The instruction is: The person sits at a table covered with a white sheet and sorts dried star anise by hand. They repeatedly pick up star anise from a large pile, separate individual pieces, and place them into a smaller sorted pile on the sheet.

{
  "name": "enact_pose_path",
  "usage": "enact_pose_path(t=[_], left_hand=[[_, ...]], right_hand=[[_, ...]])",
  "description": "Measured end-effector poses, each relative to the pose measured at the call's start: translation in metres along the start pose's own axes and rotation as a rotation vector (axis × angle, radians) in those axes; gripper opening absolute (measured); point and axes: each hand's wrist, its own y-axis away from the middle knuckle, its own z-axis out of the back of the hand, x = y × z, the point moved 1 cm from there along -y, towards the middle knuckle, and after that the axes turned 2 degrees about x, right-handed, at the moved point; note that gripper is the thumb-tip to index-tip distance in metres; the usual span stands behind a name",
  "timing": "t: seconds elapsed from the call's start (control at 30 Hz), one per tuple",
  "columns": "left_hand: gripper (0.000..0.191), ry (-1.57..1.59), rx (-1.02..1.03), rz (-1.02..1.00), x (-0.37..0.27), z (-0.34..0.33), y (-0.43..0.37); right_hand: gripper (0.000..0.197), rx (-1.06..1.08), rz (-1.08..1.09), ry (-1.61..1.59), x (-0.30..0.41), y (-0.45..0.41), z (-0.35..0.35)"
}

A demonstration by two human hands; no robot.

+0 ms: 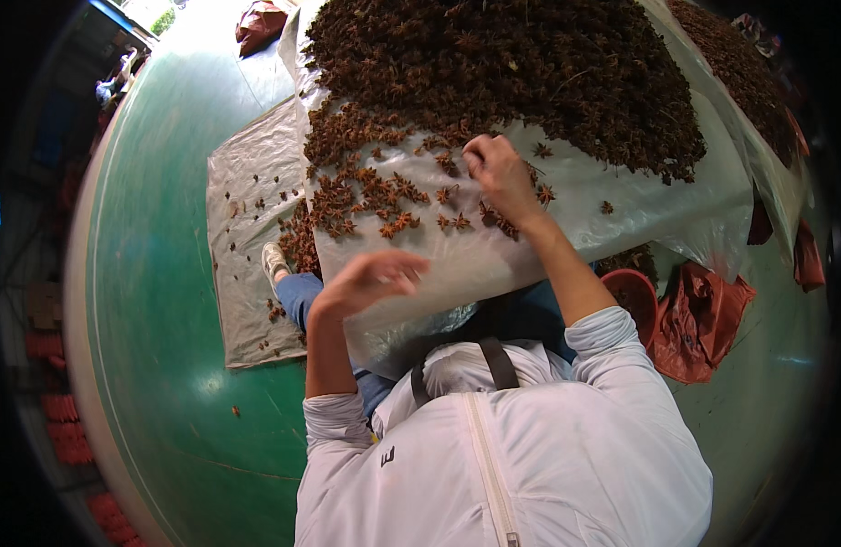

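A large heap of dried star anise [488,75] covers the far part of a table spread with translucent plastic sheeting [639,205]. My right hand [499,171], fingers curled downward, is at the near edge of the heap among loose star anise pods [443,195]. Its fingertips are partly hidden, so I cannot tell whether a pod is between them. My left hand [376,277], blurred, hangs over the near left edge of the sheeting with its fingers loosely apart and nothing visible in them. Beyond it lies a smaller cluster of star anise [372,195].
Left of the table, a floor sheet [246,321] holds scattered pods and a pile of star anise [300,236]. A red basin [632,301] and a red plastic bag [700,321] are at my right. Another heap [735,68] lies far right.
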Motion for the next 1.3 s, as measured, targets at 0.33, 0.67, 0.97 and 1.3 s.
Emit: enact_pose_path(t=[0.33, 0.67, 0.97, 1.3], left_hand=[[0.025, -1.006, -0.605, -0.224, 0.004, 0.015, -0.179], [0.018, -0.856, -0.461, 0.055, 0.009, 0.025, -0.156], [0.016, -0.534, -0.698, -0.128, 0.012, 0.019, -0.133], [0.008, -0.553, -0.974, -0.249, 0.023, 0.036, -0.122]], right_hand=[[0.008, 0.001, -0.132, -0.027, -0.024, 0.003, 0.011], [0.016, 0.752, -0.114, -0.329, 0.012, 0.008, 0.062], [0.009, 0.272, -0.059, 0.318, -0.027, 0.001, -0.048], [0.011, 0.336, 0.029, 0.397, -0.028, 0.003, -0.041]])
